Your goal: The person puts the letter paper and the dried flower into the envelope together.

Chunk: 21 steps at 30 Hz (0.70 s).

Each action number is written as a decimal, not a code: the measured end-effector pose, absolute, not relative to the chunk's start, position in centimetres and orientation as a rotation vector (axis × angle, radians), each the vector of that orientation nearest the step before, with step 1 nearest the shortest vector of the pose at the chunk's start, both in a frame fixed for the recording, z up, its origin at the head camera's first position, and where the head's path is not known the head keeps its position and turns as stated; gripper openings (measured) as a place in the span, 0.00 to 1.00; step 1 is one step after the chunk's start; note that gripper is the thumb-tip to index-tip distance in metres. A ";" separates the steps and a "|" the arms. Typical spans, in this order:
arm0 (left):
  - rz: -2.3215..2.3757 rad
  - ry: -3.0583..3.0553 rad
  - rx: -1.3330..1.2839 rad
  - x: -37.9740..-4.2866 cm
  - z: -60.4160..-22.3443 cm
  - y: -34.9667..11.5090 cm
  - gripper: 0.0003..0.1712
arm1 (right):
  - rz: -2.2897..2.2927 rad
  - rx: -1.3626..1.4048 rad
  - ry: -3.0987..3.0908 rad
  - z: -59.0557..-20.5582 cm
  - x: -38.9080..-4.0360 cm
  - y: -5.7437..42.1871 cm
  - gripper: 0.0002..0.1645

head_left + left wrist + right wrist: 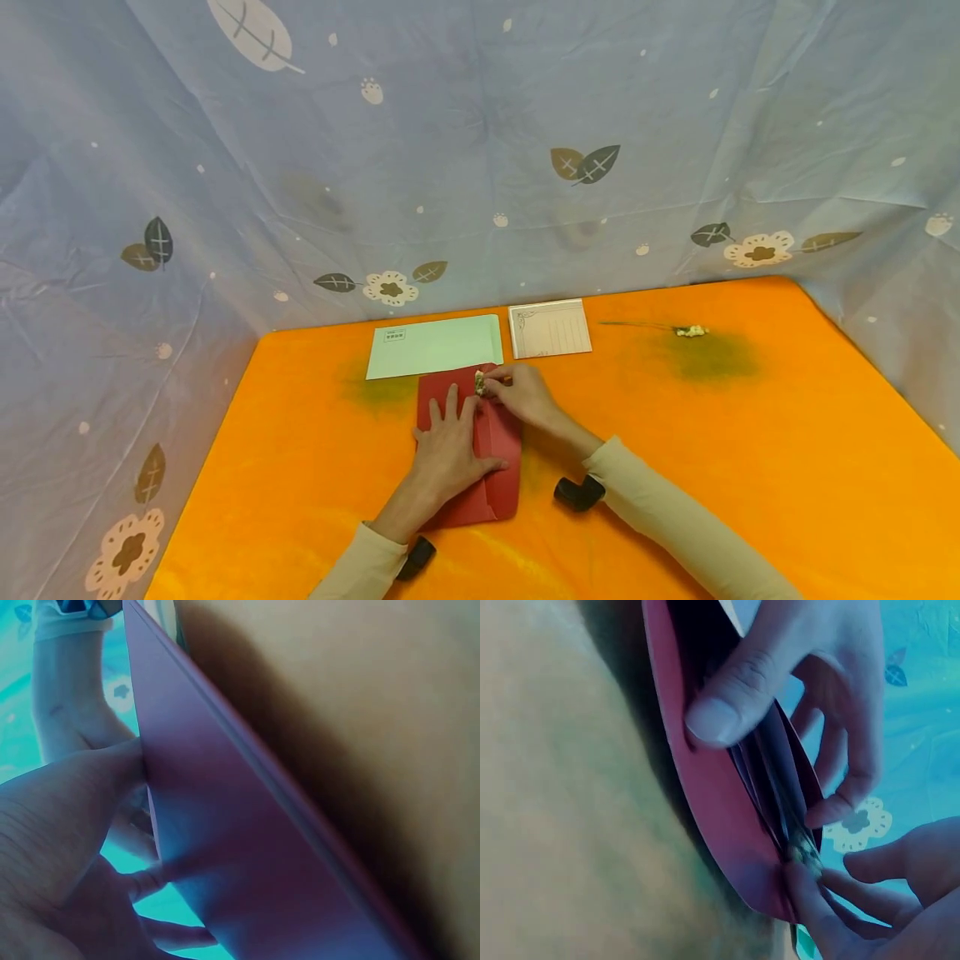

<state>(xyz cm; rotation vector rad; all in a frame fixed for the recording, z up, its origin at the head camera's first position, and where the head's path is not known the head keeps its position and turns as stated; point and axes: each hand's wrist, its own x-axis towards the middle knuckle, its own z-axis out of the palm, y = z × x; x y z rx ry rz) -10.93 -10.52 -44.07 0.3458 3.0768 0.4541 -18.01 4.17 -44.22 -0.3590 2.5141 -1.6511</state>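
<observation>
A red envelope (453, 512) lies on the orange tabletop. My left hand (448, 454) rests across it, fingers spread; in the right wrist view its thumb presses the open flap (724, 802) down. At the envelope's far end, my right hand (521, 396) pinches a small sprig of pale flowers (480, 382). The right wrist view shows the sprig's flower head between the fingertips, at the end of the envelope's dark opening; its stem is hard to make out. In the left wrist view, the envelope stretches past my left thumb and fingers.
A pale green envelope (435, 346) with a printed label lies behind the red one. Beside it is a white lined card (551, 329) with a decorated border. Another pale flower sprig (690, 331) with a long thin stem lies farther right. Patterned blue cloth (480, 167) hangs behind the table.
</observation>
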 end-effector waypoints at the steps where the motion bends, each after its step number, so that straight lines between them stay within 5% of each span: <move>1: 0.455 3.077 0.345 -10.9 -44.1 -10.5 0.55 | -1.655 -0.355 2.476 -44.2 -18.1 4.3 0.11; 21: 0.428 3.065 0.331 -11.0 -44.0 -10.4 0.55 | -1.653 -0.427 2.274 -44.0 -19.6 4.5 0.13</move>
